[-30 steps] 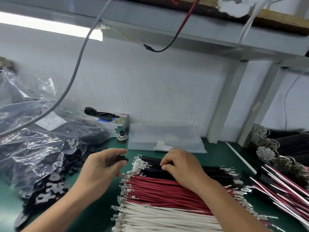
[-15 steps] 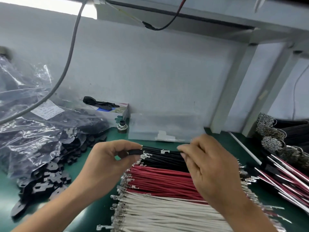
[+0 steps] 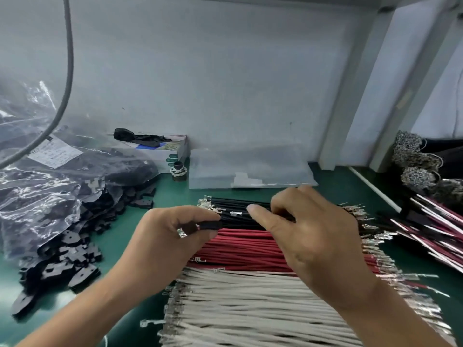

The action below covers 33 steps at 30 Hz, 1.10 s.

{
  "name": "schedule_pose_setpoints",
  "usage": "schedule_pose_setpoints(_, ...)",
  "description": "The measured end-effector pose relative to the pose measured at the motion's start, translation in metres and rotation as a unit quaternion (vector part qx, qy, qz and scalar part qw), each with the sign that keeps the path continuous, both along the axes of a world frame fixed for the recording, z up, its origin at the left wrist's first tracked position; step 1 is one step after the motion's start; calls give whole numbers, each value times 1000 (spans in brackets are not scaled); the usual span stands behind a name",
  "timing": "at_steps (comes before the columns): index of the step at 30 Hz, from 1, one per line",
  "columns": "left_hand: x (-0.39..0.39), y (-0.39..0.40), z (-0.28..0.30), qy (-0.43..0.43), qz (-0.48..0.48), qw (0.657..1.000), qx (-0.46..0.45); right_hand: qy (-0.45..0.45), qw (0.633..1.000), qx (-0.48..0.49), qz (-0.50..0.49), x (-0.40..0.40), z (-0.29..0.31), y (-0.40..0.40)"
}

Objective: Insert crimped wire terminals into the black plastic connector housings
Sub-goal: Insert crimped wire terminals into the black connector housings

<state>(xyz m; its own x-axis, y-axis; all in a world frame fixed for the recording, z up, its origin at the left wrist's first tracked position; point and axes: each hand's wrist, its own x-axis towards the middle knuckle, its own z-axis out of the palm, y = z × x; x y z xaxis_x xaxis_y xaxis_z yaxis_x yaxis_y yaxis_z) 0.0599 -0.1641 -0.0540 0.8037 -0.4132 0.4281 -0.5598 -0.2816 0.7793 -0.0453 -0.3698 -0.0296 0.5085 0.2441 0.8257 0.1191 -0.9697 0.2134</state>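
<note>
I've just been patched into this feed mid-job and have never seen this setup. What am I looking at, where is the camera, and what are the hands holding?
There is no machine here: a person works with two bare hands, and the one picture comes from a camera worn on their head, looking forward and down at a green bench.

The left hand pinches a small black connector housing between thumb and fingers. The right hand is over the wires with fingers curled; it seems to grip a black wire, but the fingers hide that.

In front lie three rows of cut wires with metal terminals on their ends: black wires farthest, red wires in the middle, white wires nearest. On the left a clear plastic bag spills flat black parts. More wire bundles lie on the right.
</note>
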Motion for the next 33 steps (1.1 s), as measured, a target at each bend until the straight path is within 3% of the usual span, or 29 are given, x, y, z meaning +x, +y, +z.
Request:
schedule_pose_setpoints(4,4,2,-1,19,-19,999,-28,-29,999,13,41,2,-2,-1)
schedule_pose_setpoints(8,1,3,4,91,-103,986,-97,31,992,99,70,6,-13,4)
schedule_pose_setpoints(13,-1,2,6,135,-116,976,-121,84,965,222,115,5,-17,1)
schedule_pose_setpoints(19,-2,1,10,158,-131,968,-147,126,948,266,119,4,-15,5)
schedule_pose_setpoints(28,-3,1,6,138,-127,974,-124,165,947,259,97,4,-16,10)
schedule_pose_setpoints(33,1,3,4,58,-101,991,-62,173,948,245,103,4,-13,16)
